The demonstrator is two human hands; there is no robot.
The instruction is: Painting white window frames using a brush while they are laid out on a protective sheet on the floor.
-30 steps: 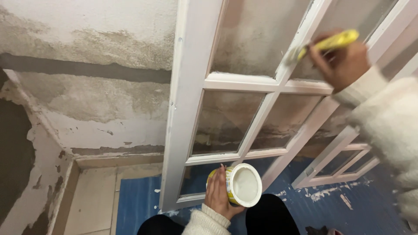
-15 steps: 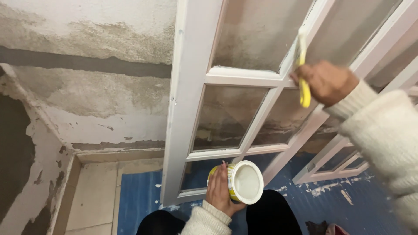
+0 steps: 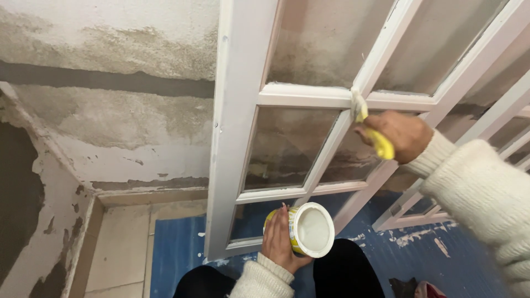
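Yellow-handled paintbrush (image 3: 369, 122) with bristles on the white window frame (image 3: 309, 96) at a glazing-bar crossing, right hand (image 3: 400, 135) closed around its handle; left hand (image 3: 279, 240) wrapped around an open paint tin (image 3: 309, 229), low above blue floor sheeting (image 3: 176, 248)

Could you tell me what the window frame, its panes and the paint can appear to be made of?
The window frame looks like wood under matte white paint, with square-cut bars. Its panes seem to be clear glass, as the wall shows through. The paint can in the left hand may be metal or plastic; its yellow side leaves that open.
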